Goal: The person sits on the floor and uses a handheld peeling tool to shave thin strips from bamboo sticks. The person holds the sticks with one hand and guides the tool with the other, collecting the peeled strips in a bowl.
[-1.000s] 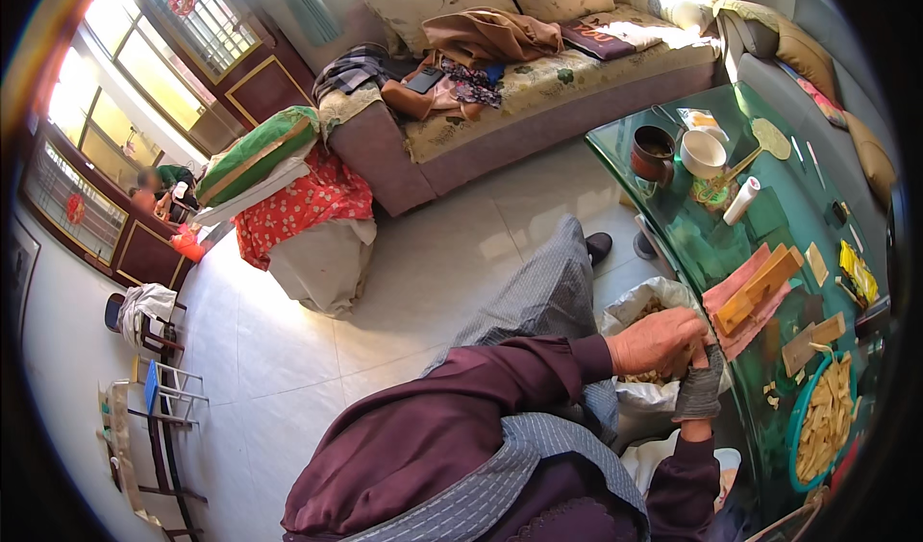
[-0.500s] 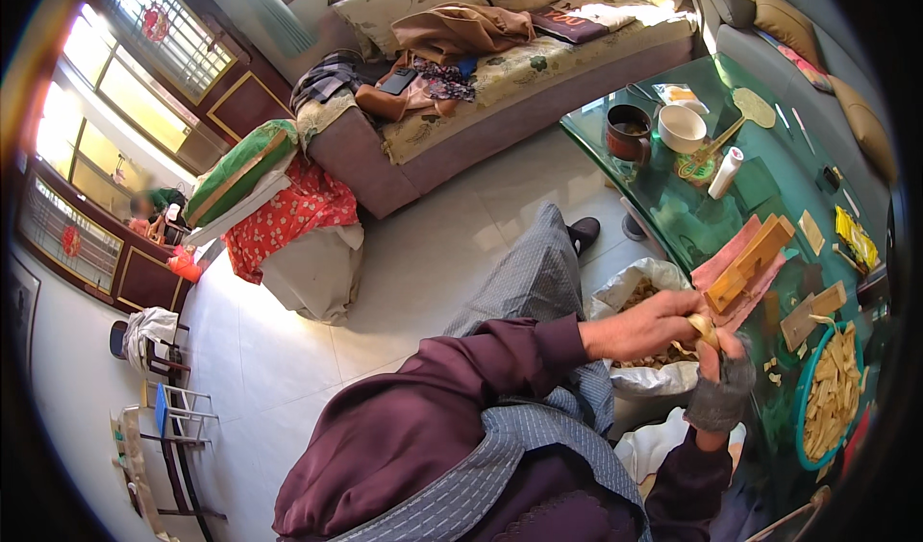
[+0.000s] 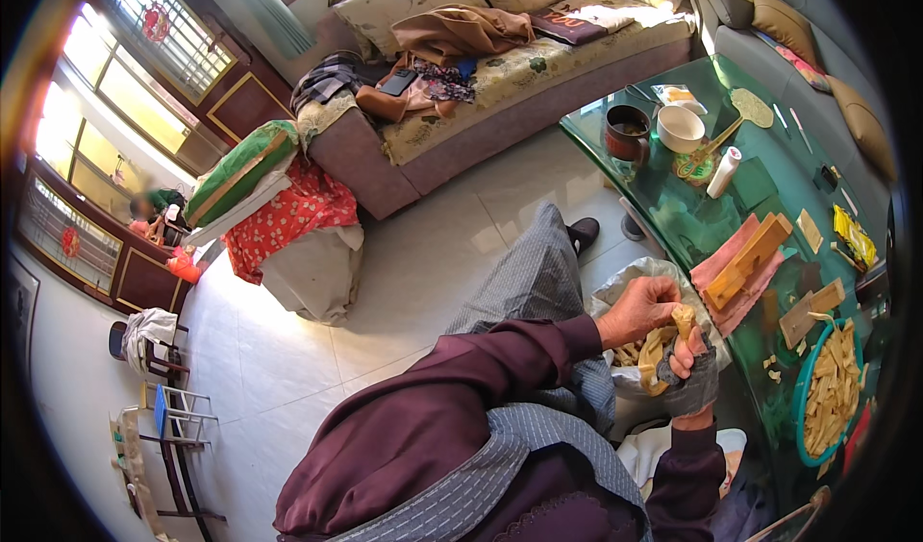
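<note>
Since a second ago the hands have lifted slightly and the left hand (image 3: 639, 309) has shifted onto the top of the pale yellow strip (image 3: 683, 317), pinching it, while the gloved right hand (image 3: 690, 369) grips it from below, both closed on it over the open bag (image 3: 630, 283) in the lap. Teal basin (image 3: 806, 369) on the green bench (image 3: 769, 186) already holds many cut strips; bag still has more, so work looks partway, roughly mid-batch.

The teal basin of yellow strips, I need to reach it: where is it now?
In the head view the teal basin sits at the far right on the green glass table, beyond the right hand, just below the wooden block.
</note>
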A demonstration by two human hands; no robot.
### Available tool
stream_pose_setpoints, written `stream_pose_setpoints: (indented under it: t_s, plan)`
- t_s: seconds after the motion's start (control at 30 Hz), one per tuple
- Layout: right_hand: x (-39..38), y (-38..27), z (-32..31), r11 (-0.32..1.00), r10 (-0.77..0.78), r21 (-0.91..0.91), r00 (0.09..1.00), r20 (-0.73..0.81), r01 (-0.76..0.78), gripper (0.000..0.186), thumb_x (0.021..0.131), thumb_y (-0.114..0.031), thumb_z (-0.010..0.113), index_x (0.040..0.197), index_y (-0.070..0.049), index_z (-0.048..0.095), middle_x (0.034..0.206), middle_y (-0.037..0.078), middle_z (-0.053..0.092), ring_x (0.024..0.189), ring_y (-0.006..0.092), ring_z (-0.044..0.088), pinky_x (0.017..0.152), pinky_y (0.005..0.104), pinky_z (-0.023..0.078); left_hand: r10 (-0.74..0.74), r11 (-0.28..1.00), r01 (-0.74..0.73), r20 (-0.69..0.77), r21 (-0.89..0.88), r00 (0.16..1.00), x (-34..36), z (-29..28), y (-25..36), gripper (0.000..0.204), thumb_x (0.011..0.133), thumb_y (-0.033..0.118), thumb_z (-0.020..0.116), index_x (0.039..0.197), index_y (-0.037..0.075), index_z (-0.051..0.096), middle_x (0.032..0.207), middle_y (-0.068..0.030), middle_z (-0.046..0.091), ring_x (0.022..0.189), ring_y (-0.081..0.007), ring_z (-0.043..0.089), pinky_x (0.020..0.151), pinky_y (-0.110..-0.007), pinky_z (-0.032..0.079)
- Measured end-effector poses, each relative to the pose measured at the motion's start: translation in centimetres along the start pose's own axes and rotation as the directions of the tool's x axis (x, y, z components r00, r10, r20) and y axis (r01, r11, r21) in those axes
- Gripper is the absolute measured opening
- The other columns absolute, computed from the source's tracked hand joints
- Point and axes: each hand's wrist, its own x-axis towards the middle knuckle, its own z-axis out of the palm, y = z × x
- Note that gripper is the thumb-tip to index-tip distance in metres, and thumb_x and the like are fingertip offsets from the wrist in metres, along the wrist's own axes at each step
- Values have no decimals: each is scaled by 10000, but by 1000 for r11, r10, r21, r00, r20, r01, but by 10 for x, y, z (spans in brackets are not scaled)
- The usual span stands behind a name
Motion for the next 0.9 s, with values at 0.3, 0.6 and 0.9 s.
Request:
stream_pose_setpoints:
  t_s: [0.3, 0.6, 0.9]
  plan:
    - [8, -2, 14, 924, -305, -297, 931, -201, 239, 88, 893, -96, 568, 969, -77, 526, 563, -43, 426, 420, 40, 381, 381, 172, 286, 241, 970, -239, -28, 51, 970, -22, 11, 48, 190, 894, 160, 606, 945, -22, 592, 747, -75, 614, 697, -147, 623, 626, -291, 492]
    - [13, -20, 1, 978, -206, -17, 962, -177, 206, 342, 919, -398, 544, 902, -56, 558, 577, -16, 476, 384, 58, 362, 357, 197, 263, -27, 975, 36, 46, -218, 999, -10, 12, 38, 139, 911, 98, 571, 846, -17, 617, 703, -26, 606, 641, -71, 561, 622, -221, 460]
    - [-1, -34, 1, 938, -344, -120, 918, -198, 326, 196, 937, -284, 536, 920, -90, 525, 577, -42, 450, 417, 39, 365, 394, 186, 273, -56, 973, 73, 80, -220, 995, -20, 0, 69, 175, 910, 165, 590, 832, 10, 605, 641, -23, 579, 629, -85, 544, 656, -228, 458]
